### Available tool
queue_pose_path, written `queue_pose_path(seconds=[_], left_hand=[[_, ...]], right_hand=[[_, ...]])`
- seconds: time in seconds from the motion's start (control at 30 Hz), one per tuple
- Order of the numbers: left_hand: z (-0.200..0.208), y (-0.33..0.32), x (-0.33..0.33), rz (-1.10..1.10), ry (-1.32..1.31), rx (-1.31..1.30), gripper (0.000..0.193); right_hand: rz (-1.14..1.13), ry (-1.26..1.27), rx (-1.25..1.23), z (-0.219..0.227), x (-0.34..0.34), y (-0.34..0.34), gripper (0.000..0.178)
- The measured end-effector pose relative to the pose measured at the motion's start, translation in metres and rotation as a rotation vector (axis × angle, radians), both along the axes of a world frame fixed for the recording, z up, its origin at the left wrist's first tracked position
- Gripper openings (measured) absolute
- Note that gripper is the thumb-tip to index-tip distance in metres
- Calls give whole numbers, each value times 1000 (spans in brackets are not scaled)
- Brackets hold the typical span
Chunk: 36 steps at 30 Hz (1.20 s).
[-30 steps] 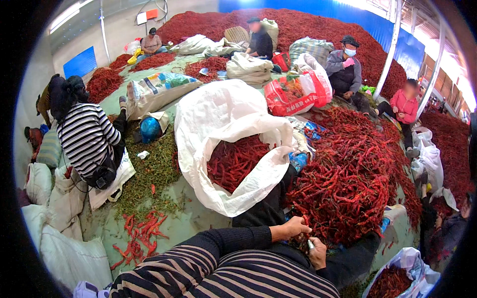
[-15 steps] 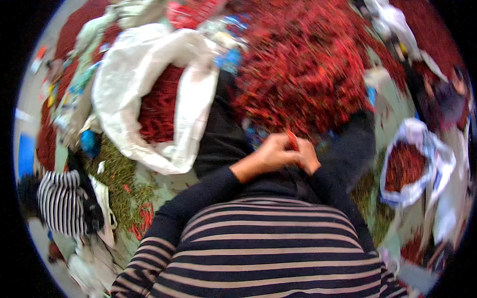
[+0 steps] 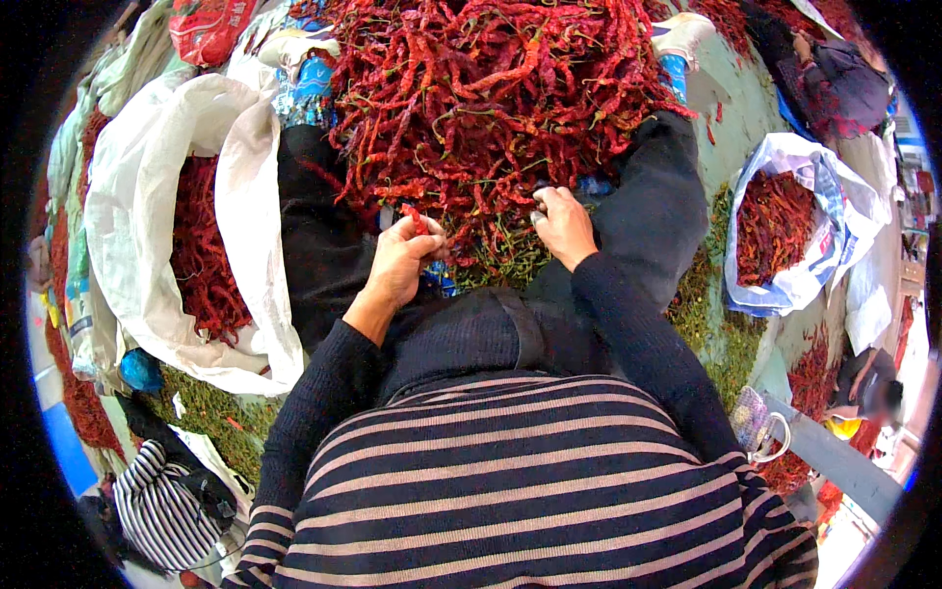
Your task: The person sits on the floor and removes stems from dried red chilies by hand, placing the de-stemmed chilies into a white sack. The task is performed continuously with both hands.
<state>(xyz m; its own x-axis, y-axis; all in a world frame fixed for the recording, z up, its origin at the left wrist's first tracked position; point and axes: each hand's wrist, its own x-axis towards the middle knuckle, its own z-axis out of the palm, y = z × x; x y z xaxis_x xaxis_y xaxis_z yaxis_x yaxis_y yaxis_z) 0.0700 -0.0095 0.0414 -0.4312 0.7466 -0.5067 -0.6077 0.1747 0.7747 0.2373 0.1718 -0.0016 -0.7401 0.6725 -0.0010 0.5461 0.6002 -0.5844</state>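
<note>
A big heap of dried red chili peppers (image 3: 491, 108) lies in front of me, between my black-trousered legs. My left hand (image 3: 400, 260) is closed around a red chili pepper (image 3: 417, 220), held just off the near left edge of the heap. At the heap's near right edge, my right hand (image 3: 566, 226) has its fingers bent together against the peppers; what they pinch, if anything, is hidden. Green stems (image 3: 496, 265) are scattered between the two hands.
To the left stands an open white sack (image 3: 123, 236) with red peppers inside. A white and blue bag (image 3: 839, 250) of darker peppers is at the right. Stem litter (image 3: 221, 407) covers the ground behind the sack. Other people (image 3: 162, 506) sit nearby.
My hands were together near my lap with a red pepper between them. They have moved apart, the right one forward to the heap. The whole view has swung round.
</note>
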Motion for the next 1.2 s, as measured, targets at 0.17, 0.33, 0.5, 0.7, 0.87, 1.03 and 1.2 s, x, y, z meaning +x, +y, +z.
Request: queue_pose_path(seconds=[0.17, 0.33, 0.5, 0.7, 0.87, 1.03, 1.2], left_hand=[[-16, 7, -9, -55, 14, -157, 6], [-24, 21, -6, -141, 21, -203, 15], [-10, 48, 7, -247, 182, -211, 24], [-26, 39, 1, 55, -171, -95, 7], [-29, 31, -1, 27, -116, -102, 8], [-29, 26, -5, 41, -130, -102, 11], [-28, 23, -4, 17, -129, -93, 14]], right_hand=[[84, -112, 40, -16, -20, 13, 21], [28, 136, -213, 1, -14, 3, 20], [216, 91, 75, 21, -36, -27, 15], [133, 148, -324, 33, -48, -38, 27], [231, 80, -265, 35, -42, -47, 18], [276, 65, -187, 30, -39, -48, 14], [288, 45, -340, 38, -40, -52, 9]])
